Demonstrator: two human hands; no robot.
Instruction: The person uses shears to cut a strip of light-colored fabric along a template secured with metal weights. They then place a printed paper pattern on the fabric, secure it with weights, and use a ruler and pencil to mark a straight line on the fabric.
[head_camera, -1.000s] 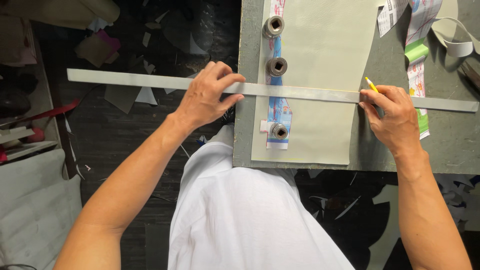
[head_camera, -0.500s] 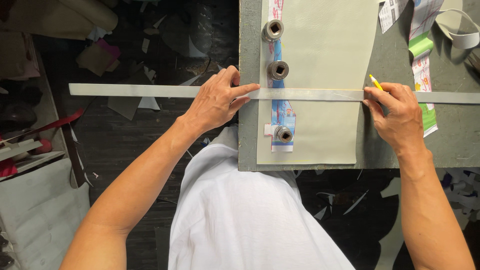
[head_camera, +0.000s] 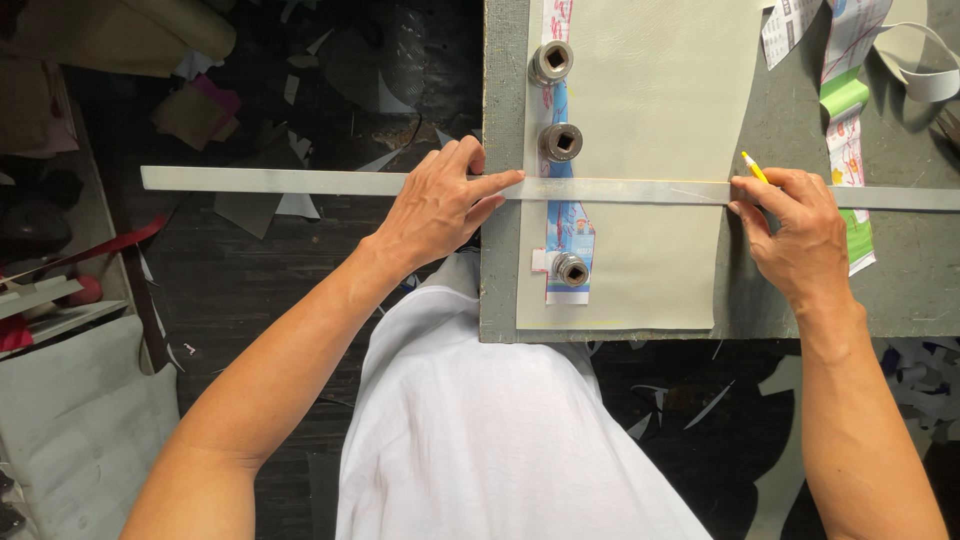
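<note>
We lean over a grey work board (head_camera: 900, 290) whose near left corner juts above a dark floor littered with offcuts. On it lies a pale grey-green sheet (head_camera: 650, 100), broad, its long sides running away from us, pinned by three metal weights (head_camera: 560, 142) set in a line along a printed paper strip (head_camera: 568, 225) near its left edge.

Across the sheet runs a long metal straightedge (head_camera: 280, 181). Its long axis lies left to right, square to the sheet's length; its left end hangs well out past the board over the floor, its right end runs off toward the frame's edge.

Our left hand (head_camera: 435, 205) presses flat on the straightedge just at the board's edge, fingers spread, not clenched. Our right hand (head_camera: 800, 230) pinches a yellow pencil (head_camera: 754, 167) at the sheet's right edge, tip touching the rule.

We judge the marking barely begun: a faint trace shows near the pencil, and the rest of the line across the sheet seems undrawn.
</note>
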